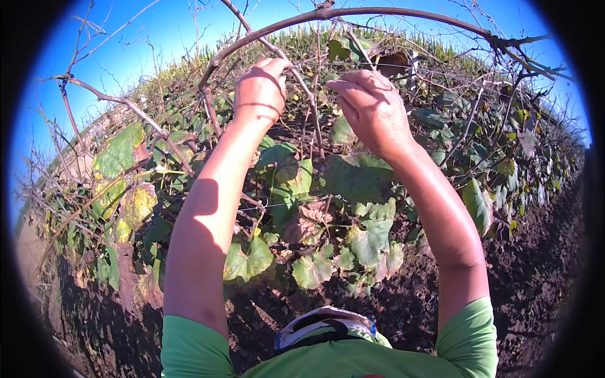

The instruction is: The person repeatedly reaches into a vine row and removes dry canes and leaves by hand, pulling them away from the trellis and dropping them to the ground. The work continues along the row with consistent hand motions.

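Observation:
My left hand [261,90] is raised among grapevine canes, its back toward me and its fingers curled away. Its thumb side meets or overlaps a slanting brown cane [298,78]; its fingertips are hidden, so a grip on the cane cannot be made out. To the right, my right hand [373,107] is bent at the wrist, with its fingers drawn together and pointing left. Whether something thin sits between those fingers cannot be seen. A thick arched vine cane [387,12] curves above both hands. Thin trellis wire [437,70] runs behind at about hand height.
Green, yellowing and brown grape leaves [361,175] fill the space below my hands. A lower wire [279,204] crosses them. Bare branching canes [127,101] stick out at the left. A pale post [414,66] stands behind. Dark soil [529,279] lies at the right. An open-topped bag [326,321] hangs at my waist.

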{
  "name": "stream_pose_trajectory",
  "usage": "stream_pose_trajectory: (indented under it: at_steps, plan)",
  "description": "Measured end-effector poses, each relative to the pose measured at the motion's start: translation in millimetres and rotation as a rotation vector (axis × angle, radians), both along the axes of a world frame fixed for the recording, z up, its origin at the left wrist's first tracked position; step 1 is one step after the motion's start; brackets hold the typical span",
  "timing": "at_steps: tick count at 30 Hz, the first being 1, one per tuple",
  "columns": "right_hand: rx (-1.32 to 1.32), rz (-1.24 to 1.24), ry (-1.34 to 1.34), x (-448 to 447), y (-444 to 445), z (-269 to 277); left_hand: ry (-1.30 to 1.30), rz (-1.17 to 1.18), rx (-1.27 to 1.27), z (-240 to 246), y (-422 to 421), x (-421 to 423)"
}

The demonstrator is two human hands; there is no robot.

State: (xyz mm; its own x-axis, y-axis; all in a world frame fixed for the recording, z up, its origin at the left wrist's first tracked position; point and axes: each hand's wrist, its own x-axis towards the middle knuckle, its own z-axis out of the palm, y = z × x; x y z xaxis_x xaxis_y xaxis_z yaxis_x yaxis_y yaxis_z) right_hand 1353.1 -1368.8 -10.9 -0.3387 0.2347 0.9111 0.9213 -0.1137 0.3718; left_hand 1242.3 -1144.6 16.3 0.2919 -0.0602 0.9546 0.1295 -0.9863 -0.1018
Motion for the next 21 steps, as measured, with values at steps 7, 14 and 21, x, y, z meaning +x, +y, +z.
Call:
stream_pose_trajectory:
  at_steps: [7,14,21]
  plan:
    - [-0.177,-0.267,-0.153,31.4,75.4,39.3,0.102,-0.024,-0.213,11.6,-0.8,-4.4]
    - [-0.200,-0.249,-0.268,43.6,76.4,47.7,0.110,-0.094,-0.325,9.7,0.5,1.9]
    - [-0.232,-0.322,-0.392,45.3,71.7,50.2,0.138,-0.068,-0.353,8.2,-2.3,0.7]
